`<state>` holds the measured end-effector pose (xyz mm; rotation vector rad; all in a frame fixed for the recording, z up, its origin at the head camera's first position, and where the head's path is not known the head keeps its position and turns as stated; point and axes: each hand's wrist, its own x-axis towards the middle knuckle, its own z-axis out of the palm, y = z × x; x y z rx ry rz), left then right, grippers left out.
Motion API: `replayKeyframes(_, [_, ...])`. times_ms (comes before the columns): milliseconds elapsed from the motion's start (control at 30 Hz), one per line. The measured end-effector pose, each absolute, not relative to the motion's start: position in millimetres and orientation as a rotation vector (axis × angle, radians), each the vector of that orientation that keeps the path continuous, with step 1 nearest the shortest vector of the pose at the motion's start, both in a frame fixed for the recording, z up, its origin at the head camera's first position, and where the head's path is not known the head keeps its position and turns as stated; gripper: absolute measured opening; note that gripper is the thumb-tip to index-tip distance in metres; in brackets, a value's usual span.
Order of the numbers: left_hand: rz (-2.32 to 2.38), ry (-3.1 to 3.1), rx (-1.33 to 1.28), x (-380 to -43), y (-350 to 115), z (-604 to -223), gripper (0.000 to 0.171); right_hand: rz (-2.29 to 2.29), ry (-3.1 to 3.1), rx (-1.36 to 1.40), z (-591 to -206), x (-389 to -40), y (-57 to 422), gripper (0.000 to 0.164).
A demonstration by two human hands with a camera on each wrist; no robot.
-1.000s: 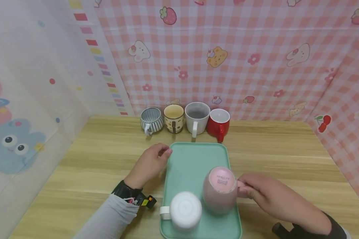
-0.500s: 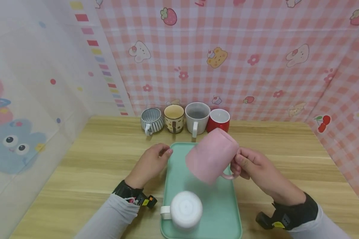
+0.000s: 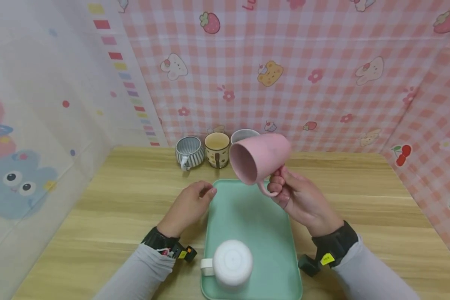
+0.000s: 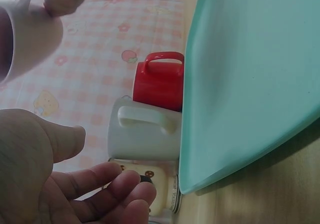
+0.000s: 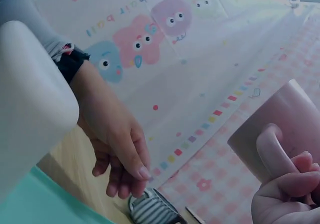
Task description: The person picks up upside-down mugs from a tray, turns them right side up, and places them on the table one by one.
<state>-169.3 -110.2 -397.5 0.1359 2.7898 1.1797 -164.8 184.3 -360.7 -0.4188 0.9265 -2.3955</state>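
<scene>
My right hand grips the handle of a pink mug, raised above the far end of the green tray. The mug lies tilted on its side, its mouth turned to the left and toward me. In the right wrist view the fingers curl round the pink handle. Beside the tray's far left corner is my left hand, fingers loosely bent and holding nothing; the left wrist view shows its fingers apart from the tray. A white mug stands upside down on the tray's near left part, handle pointing left.
Along the back wall stand a striped cup, a spotted yellow mug and a light grey mug, partly covered by the pink one. The left wrist view also shows a red mug, hidden in the head view.
From upside down low over the tray's right side, the pink mug has risen toward the back and turned onto its side in my right hand. My left hand has stayed put.
</scene>
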Motion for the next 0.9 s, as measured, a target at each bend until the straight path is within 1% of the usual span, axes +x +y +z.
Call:
replayKeyframes(300, [1.172,2.815,0.159,-170,-111,-401,0.038,-2.452,0.527,-0.274,-366,-174,160,0.033])
replayKeyframes(500, [1.170,2.811,0.185,-170,-111,-400,0.037,-2.484,0.449,-0.232,-367,-175,150,0.029])
replayKeyframes(700, [1.173,2.811,0.185,-169,-110,-399,0.037,-2.494,0.391,-0.244,-368,-173,147,0.030])
replayKeyframes(900, [1.155,2.819,0.227,-166,-109,-395,0.039,-2.531,0.379,-0.134,-372,-172,149,0.022])
